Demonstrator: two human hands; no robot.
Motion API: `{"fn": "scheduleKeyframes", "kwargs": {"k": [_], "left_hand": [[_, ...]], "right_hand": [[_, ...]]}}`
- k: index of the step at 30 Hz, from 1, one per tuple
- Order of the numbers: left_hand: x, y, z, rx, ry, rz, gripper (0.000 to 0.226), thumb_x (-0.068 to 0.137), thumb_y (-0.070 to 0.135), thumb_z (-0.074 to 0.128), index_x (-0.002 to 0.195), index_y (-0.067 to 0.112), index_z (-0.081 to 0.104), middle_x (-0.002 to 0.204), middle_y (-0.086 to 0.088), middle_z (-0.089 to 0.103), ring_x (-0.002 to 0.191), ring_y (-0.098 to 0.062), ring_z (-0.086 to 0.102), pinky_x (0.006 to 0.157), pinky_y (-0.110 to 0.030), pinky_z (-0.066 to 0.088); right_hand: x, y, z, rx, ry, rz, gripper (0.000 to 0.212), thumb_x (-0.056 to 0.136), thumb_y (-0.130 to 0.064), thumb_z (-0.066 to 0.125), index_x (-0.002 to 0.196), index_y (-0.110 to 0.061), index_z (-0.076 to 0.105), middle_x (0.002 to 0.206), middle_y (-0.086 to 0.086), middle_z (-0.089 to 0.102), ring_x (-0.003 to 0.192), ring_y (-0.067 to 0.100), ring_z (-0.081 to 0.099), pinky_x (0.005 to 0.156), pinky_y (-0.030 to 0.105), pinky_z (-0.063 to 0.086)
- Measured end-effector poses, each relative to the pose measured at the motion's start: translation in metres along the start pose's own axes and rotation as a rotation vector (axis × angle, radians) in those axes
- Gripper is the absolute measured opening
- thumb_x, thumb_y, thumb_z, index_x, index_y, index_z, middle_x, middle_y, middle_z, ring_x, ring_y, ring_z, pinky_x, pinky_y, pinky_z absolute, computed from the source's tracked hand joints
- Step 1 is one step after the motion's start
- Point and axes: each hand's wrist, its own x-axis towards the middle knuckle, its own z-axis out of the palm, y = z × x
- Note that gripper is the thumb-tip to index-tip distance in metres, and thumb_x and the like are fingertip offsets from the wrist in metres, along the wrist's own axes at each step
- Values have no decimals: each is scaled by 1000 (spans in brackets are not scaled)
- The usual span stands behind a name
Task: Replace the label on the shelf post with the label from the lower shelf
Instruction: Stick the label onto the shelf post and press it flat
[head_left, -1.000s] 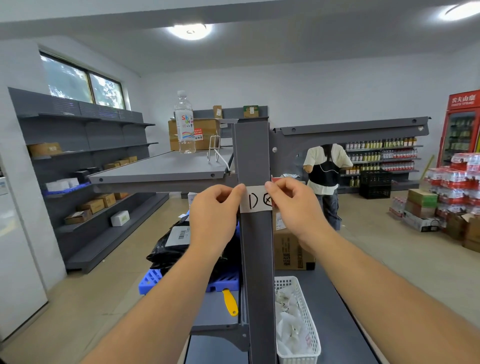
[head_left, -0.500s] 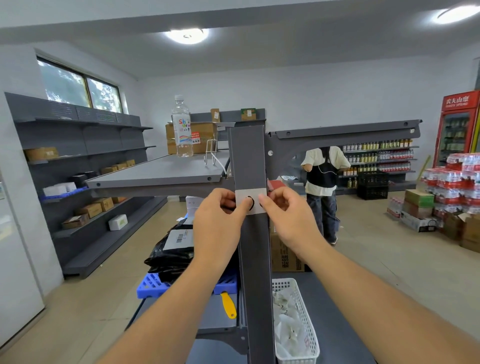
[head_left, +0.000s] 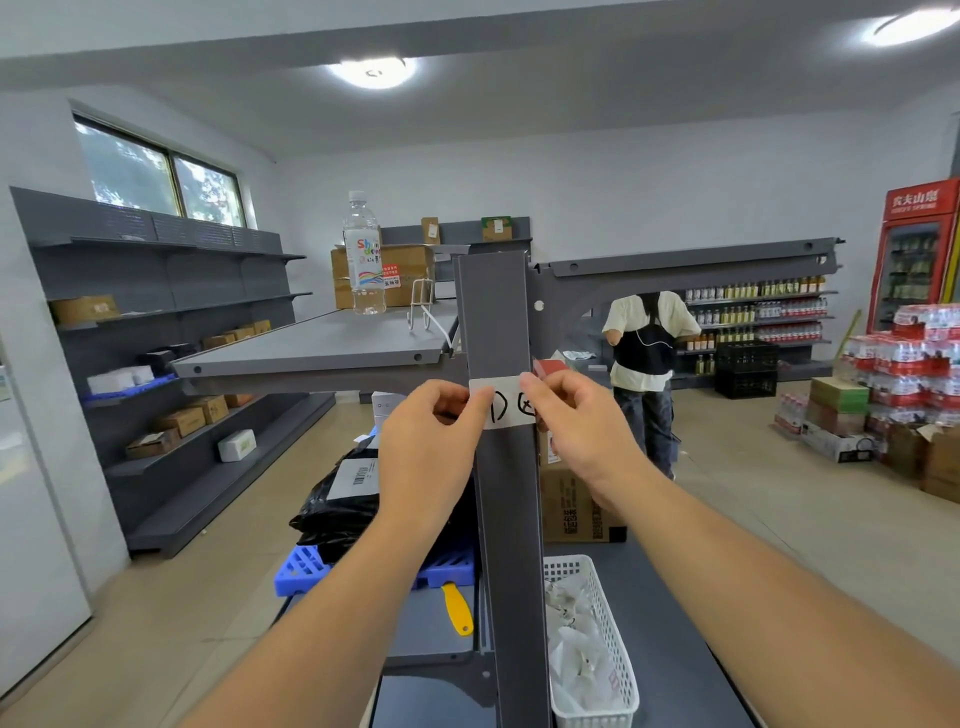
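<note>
A white rectangular paper label with black handwritten marks (head_left: 503, 404) lies flat across the front of the dark grey square metal shelf post (head_left: 498, 322), just below the grey upper shelf (head_left: 322, 348). The left hand (head_left: 428, 447) pinches the label's left end with curled fingers, while the right hand (head_left: 582, 421) grips its right end, thumb on the front. Below, a white plastic mesh basket (head_left: 618, 654) sits on the lower shelf beside the post.

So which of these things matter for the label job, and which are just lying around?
In use: label, post, left hand, right hand.

Lying about: water bottle, white basket, yellow tool, black bag, blue crate.
</note>
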Motion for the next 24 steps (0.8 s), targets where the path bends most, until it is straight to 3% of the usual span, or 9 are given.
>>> {"fn": "scheduleKeyframes", "kwargs": {"k": [2, 5, 9, 12, 15, 18, 20, 24], "left_hand": [[5, 2, 1, 36, 18, -10, 26, 93, 54, 63, 84, 30, 71, 75, 11, 72, 73, -2, 67, 61, -16, 48], [11, -1, 2, 24, 15, -34, 32, 95, 54, 60, 83, 27, 73, 75, 10, 75, 73, -6, 71, 63, -27, 58], [9, -8, 0, -45, -5, -85, 27, 98, 45, 61, 84, 26, 75, 76, 9, 77, 72, -9, 73, 69, -32, 64], [5, -8, -1, -63, -8, -93, 27, 100, 42, 58, 87, 26, 76, 77, 8, 77, 74, -9, 73, 66, -28, 60], [-5, -7, 1, -26, -16, -54, 20, 97, 46, 62, 85, 33, 70, 77, 12, 73, 74, 0, 67, 61, -13, 48], [-13, -11, 6, 32, -9, 18, 16, 88, 49, 73, 90, 34, 67, 80, 16, 70, 76, 4, 64, 61, -12, 47], [-14, -13, 8, 53, 1, 37, 14, 89, 45, 74, 91, 33, 67, 81, 18, 69, 76, 2, 64, 62, -12, 46], [-14, -20, 6, -48, -15, 17, 10, 92, 33, 74, 89, 39, 66, 82, 23, 71, 81, 5, 66, 63, -8, 52]], "right_hand": [[2, -2, 3, -35, 38, 17, 41, 96, -52, 65, 83, -12, 67, 103, 11, 75, 92, 27, 68, 73, 33, 48], [2, 1, 3, 100, -32, 98, 38, 95, -54, 65, 81, -18, 67, 83, 1, 66, 77, 21, 56, 68, 35, 46], [3, 7, 0, 225, -106, 157, 29, 102, -41, 62, 89, -16, 71, 90, 1, 71, 76, 15, 54, 57, 26, 45], [1, 10, -5, 244, -100, 182, 29, 105, -32, 58, 101, -7, 73, 97, 6, 69, 79, 16, 52, 55, 23, 46], [-5, 17, -8, 124, -73, 88, 22, 98, -36, 68, 98, -15, 72, 89, 0, 65, 78, 13, 55, 64, 25, 50], [-9, 23, -5, -20, -59, -63, 23, 89, -38, 80, 96, -19, 70, 90, 2, 71, 79, 10, 63, 73, 23, 54], [-8, 24, -5, -75, -29, -107, 21, 88, -37, 81, 92, -19, 70, 86, -2, 72, 75, 3, 63, 71, 17, 52], [-6, 25, -10, -19, -55, -51, 14, 90, -31, 80, 86, -20, 74, 84, -6, 74, 70, -3, 62, 67, 13, 48]]}}
